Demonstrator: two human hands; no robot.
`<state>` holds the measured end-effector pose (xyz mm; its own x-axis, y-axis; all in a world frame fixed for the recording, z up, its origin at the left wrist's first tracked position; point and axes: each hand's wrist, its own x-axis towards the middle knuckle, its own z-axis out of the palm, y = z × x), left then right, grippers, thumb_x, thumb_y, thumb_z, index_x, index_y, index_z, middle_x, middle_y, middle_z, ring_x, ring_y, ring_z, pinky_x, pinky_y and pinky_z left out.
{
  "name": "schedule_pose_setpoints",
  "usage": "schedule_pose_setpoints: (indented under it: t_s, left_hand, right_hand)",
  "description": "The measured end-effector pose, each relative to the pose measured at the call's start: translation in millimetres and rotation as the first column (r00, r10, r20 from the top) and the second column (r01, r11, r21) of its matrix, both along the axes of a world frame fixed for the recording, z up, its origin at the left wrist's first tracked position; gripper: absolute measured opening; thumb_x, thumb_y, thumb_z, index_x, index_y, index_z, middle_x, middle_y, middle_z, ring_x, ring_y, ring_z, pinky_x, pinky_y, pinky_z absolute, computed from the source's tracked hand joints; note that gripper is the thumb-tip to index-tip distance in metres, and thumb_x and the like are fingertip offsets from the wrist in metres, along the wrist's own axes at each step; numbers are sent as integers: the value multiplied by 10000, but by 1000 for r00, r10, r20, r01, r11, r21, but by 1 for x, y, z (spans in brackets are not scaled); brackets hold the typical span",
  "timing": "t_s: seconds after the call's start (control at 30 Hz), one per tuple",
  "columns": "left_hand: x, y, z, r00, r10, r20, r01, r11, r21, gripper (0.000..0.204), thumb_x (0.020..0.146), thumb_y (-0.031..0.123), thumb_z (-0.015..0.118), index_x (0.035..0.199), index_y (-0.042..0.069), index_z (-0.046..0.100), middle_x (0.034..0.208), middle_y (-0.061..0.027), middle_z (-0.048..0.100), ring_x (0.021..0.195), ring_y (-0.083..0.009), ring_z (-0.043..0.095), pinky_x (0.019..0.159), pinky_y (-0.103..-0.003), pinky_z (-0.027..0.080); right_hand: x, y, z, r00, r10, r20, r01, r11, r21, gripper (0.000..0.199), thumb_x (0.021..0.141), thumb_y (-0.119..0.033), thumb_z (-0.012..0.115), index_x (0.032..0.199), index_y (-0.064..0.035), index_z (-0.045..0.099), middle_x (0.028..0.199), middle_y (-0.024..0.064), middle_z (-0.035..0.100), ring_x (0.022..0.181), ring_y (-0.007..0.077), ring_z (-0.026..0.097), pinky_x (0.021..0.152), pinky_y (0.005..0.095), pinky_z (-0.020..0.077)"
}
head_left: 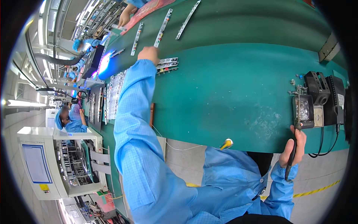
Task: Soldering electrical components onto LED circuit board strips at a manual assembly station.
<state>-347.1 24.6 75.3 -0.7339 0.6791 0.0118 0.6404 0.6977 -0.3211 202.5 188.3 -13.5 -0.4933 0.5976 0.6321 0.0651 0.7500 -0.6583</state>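
Note:
My left hand [149, 55] is stretched far across the bench, its fingers curled and mostly turned out of sight; what they hold, if anything, is hidden. Right beside it lie several narrow circuit board strips [167, 64] with small coloured parts. Another circuit board strip [163, 28] on the dark green surface beyond has its near end close to my knuckles. At the right edge of the bench, my right hand [294, 147] is closed around the dark handle of a soldering iron [292, 156]. The iron's metal end lies over a small dark tray [306, 108].
Next to the tray stand a black iron holder [317, 87] and a black box [335, 99] with cables. White strips [113, 93] lie in rows left of my arm. A yellow plug [226, 143] sits at the bench edge. Another person's hand [125, 18] is at the far side.

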Motion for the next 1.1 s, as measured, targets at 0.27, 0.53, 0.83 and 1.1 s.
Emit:
schedule_pose_setpoints:
  t_s: [0.27,0.53,0.83,1.1]
  left_hand:
    - [-16,-39,-26,980,-177,-94,139,939,-314,165,781,101,598,919,66,681,965,-144,675,977,-303,622,821,-419,512]
    - [-15,-53,16,853,-301,-427,364,929,73,160,729,90,615,880,87,669,820,-115,662,836,-303,638,710,-421,516]
    - [222,-36,89,851,-429,303,-219,235,947,162,829,137,696,785,-17,675,738,-80,691,641,-107,614,604,-252,481]
    - [354,-5,-26,3,-762,648,-939,221,264,153,896,64,593,933,-77,638,886,-154,683,800,-190,670,714,-296,555]
  right_hand:
    - [0,-1,-5,999,-51,9,51,998,-43,341,905,-54,464,1204,103,509,1107,242,557,1002,338,597,896,398,468]
    - [-3,-5,-4,997,-75,-13,75,996,-55,327,903,-48,482,1189,105,521,1102,235,559,1000,332,598,892,391,469]
    - [6,-7,-7,995,-66,-78,56,991,-123,359,914,-54,474,1253,67,469,1173,283,564,1058,336,583,953,417,434]
    - [-35,-35,45,968,198,157,-230,946,229,354,675,39,720,1002,3,591,972,197,632,872,362,612,770,430,484]
